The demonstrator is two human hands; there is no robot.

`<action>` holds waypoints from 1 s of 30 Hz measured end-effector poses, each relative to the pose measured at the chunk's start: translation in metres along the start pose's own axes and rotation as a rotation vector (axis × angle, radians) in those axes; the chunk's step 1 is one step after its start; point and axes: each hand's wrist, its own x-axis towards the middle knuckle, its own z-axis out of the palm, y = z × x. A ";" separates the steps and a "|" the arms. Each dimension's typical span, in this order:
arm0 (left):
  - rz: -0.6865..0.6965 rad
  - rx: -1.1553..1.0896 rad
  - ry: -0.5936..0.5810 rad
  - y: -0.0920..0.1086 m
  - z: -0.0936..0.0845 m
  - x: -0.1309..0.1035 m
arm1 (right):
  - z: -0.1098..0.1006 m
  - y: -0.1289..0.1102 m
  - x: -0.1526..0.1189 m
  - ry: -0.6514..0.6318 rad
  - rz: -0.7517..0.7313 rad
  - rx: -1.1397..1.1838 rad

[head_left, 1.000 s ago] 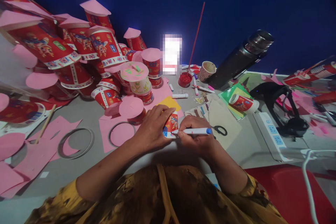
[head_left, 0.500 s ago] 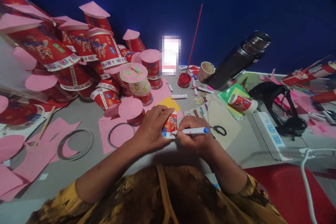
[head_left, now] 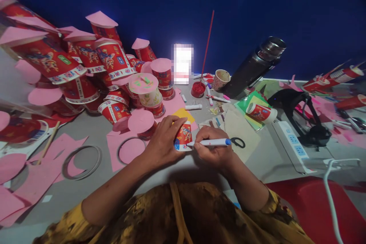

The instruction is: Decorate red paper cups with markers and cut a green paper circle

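Observation:
My left hand (head_left: 165,141) is wrapped round a small red paper cup (head_left: 184,134) with a blue and white printed rim, which lies at the front middle of the table. Pinched in my right hand (head_left: 213,148) is a white marker (head_left: 213,142) with a blue end pointing right; its tip touches or nearly touches the white band of the cup. Just behind the cup lies a yellow paper piece (head_left: 183,114). Black-handled scissors (head_left: 238,142) rest right of my right hand, on pale paper.
Many red cups with pink paper tops (head_left: 114,59) are piled at the left. Grey rings (head_left: 82,163) and pink paper lie in front of them. Behind are a bright screen (head_left: 182,64), a red pot (head_left: 198,89) and a black flask (head_left: 254,66); a power strip (head_left: 294,146) is at right.
The view has shifted slightly, so the background sits a little lower and further left. The marker now lies a bit more level in my right hand. Both grips are the same.

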 end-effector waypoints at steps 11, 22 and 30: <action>0.005 0.003 0.048 0.000 -0.002 0.001 | 0.001 0.001 -0.002 0.033 0.012 0.004; -0.029 -0.047 0.270 0.001 0.005 0.002 | 0.001 0.002 -0.006 0.203 0.086 0.093; -0.087 -0.036 0.350 0.010 0.008 -0.002 | 0.016 0.016 -0.018 0.383 0.263 0.136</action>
